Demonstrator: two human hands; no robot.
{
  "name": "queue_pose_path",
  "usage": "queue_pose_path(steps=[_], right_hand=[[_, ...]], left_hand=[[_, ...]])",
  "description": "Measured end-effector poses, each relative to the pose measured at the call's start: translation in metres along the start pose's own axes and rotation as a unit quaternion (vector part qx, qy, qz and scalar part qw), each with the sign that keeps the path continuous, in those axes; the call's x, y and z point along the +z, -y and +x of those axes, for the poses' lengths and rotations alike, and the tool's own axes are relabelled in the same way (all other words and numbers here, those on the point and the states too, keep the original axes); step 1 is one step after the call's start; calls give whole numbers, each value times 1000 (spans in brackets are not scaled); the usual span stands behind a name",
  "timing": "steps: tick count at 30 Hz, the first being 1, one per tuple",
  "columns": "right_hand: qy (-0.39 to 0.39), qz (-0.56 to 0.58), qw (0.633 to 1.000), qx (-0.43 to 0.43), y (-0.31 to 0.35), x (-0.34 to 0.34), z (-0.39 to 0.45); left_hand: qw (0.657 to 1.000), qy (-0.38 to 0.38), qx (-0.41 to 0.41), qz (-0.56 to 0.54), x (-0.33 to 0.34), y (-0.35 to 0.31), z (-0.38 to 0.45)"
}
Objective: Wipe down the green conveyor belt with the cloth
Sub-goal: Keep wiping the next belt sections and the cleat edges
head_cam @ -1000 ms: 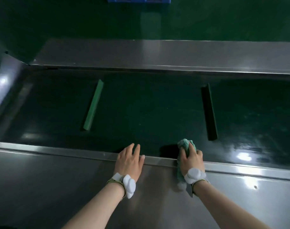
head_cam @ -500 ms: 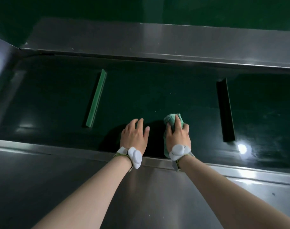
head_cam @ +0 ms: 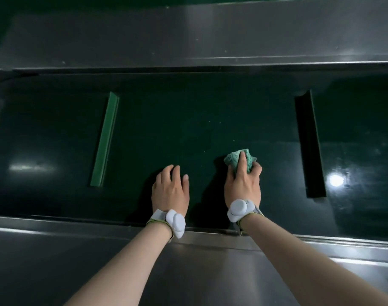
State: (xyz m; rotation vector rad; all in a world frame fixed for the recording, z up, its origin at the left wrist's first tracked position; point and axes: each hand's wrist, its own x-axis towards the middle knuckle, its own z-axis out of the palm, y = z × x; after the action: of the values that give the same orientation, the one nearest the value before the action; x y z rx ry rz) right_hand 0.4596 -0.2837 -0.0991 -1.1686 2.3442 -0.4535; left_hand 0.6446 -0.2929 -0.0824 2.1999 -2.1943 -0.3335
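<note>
The dark green conveyor belt (head_cam: 188,120) runs left to right between steel side rails. My right hand (head_cam: 242,184) grips a bunched green cloth (head_cam: 233,160) and presses it onto the belt near the front rail, fingers curled over it. My left hand (head_cam: 171,188) lies flat on the belt just to the left of it, fingers straight, holding nothing. Both wrists carry white sensor bands.
A light green cleat (head_cam: 105,140) stands up from the belt on the left and a dark cleat (head_cam: 309,144) on the right. The near steel rail (head_cam: 56,246) and far steel rail (head_cam: 188,40) border the belt. Bright light glare (head_cam: 336,180) shines at the right.
Both hands have moved forward from the near rail onto the belt, the right one carrying the cloth farther out. The view has tilted down and closer.
</note>
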Motion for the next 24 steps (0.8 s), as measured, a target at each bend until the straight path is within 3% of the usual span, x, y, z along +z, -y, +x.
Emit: queue_pose_path(steps=[4,15,21,24], right_hand=[[-15,-14,1000,-7,0,11,-3],[-48,-14,998,35,6,12,-8],[-95,10,992,87,45,42,-11],[-129,61,978,152,82,55,6]], left_hand=[[997,-71,6,14,4,6,9],[990,-136,39,-2,6,17,38],[992,-105,64,-29,-5,30,63],[992,-98,75,-37,-12,53,74]])
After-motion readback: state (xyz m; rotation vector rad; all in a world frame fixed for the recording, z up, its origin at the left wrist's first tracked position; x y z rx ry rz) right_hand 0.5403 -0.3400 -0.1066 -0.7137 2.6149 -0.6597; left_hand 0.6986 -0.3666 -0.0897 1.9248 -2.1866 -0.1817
